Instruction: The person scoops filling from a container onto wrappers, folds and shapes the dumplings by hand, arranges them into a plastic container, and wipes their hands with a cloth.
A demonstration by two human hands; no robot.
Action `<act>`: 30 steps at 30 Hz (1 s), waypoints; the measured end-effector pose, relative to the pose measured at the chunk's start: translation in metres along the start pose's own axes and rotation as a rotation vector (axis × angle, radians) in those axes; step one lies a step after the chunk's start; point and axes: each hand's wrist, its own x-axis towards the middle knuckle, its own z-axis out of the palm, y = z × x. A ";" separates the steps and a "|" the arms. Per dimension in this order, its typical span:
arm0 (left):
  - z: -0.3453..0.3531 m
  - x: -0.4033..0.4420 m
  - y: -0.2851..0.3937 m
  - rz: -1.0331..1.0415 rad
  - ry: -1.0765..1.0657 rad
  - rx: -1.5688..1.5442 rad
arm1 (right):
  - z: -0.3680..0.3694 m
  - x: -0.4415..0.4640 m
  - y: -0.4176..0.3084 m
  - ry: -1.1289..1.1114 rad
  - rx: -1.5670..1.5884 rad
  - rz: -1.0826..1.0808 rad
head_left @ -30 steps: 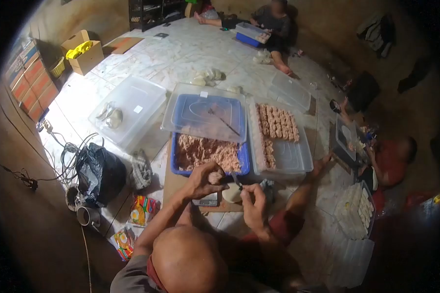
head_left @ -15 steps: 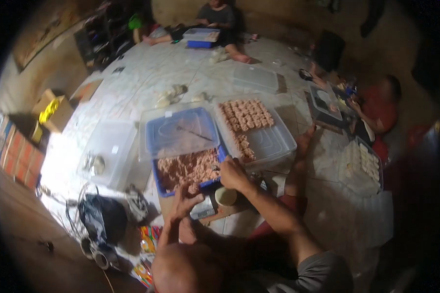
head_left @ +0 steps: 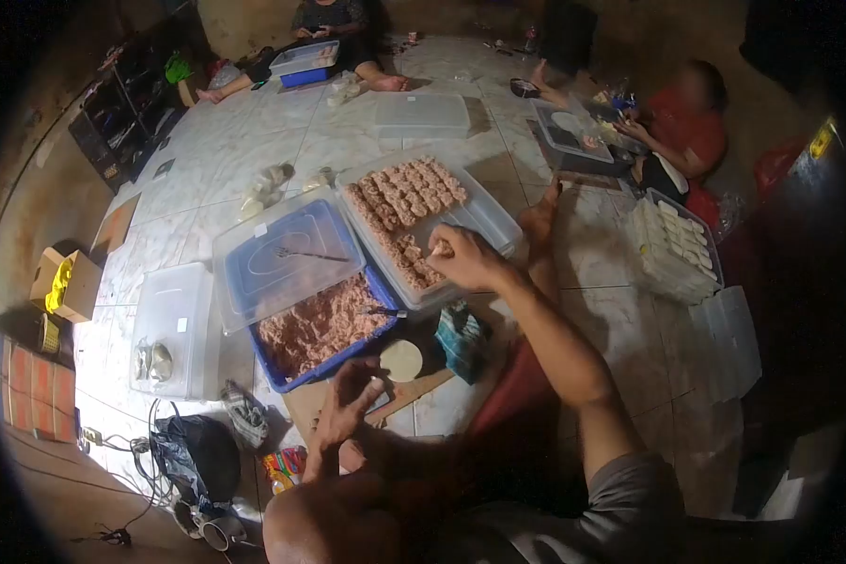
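Your right hand (head_left: 475, 260) pinches a lump (head_left: 440, 249) over the box (head_left: 491, 218). Below the tub (head_left: 291, 383), your left hand (head_left: 344, 412) stays out half-open, contents unclear.

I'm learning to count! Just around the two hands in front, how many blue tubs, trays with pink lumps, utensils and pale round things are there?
Blue tub: 1
Clear tray with pink lumps: 1
Utensils: 2, one on the lid, one at the tub's edge
Pale round thing: 1
Total: 5
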 end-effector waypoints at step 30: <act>0.003 -0.013 0.010 -0.132 -0.103 0.382 | 0.071 0.096 0.049 -0.161 -0.108 0.318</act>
